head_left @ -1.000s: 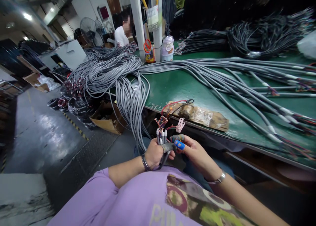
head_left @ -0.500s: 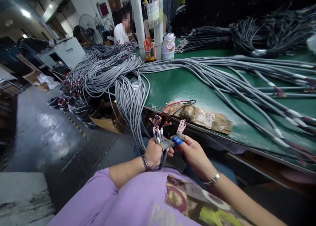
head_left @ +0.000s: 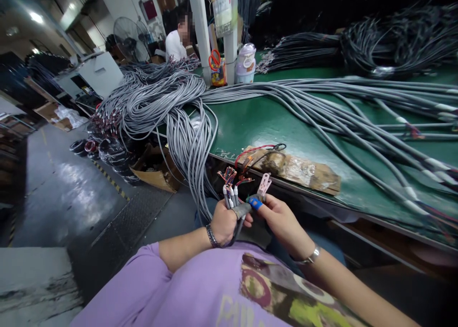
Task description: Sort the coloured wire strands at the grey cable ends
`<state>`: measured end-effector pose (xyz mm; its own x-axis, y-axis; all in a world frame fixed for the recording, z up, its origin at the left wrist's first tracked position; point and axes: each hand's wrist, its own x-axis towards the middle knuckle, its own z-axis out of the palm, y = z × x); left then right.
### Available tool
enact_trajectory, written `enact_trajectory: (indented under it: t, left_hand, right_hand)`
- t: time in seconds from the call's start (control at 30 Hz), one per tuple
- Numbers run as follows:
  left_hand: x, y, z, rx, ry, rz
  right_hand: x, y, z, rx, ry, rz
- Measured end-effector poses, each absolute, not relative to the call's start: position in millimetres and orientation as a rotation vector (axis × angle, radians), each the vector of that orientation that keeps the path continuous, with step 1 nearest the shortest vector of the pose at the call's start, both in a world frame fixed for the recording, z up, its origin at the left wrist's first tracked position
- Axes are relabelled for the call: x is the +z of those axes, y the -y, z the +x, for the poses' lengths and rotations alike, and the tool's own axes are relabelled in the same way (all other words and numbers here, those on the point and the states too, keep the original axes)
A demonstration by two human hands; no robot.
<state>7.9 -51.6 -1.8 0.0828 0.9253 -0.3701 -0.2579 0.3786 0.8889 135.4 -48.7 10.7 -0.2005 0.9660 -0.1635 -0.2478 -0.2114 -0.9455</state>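
My left hand (head_left: 224, 223) is closed around several grey cables (head_left: 232, 200). Their white-banded ends point up and fan out into thin coloured wires (head_left: 228, 175). A grey wrap covers the left thumb. Close against that thumb tip is my right hand (head_left: 281, 217), thumb and fingers pinched together, with a blue band (head_left: 255, 203) around its thumb. What the pinch holds is hidden. A pink clip (head_left: 264, 184) stands just above the right fingers; whether they touch it I cannot tell.
On the green bench (head_left: 246, 122) lies a taped wooden block (head_left: 296, 168) with red and black leads. Long grey cables (head_left: 304, 91) cross the bench, and a looped bundle (head_left: 189, 146) hangs over its edge. A cardboard box (head_left: 153, 169) stands below. A person (head_left: 176, 45) sits beyond.
The view has shifted slightly. My right thumb has edged left toward the left thumb tip; my left hand still grips the cables.
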Motion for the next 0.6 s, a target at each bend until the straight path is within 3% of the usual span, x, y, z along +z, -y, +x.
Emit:
enact_trajectory:
  t: [0.2,0.37,0.6]
  left_hand:
    - [-3.3,54.1,7.1,0.84,-1.065,0.847]
    - [1.8,52.8,3.5,0.935,-1.123,0.78]
    - [4.9,49.8,3.2,0.964,-1.136,0.745]
  right_hand:
    - [3.3,48.7,129.2,1.705,0.872,-1.0]
    - [-9.0,40.6,142.9,1.555,0.635,-1.075]
    - [-11.4,51.0,147.8,1.723,0.854,-1.011]
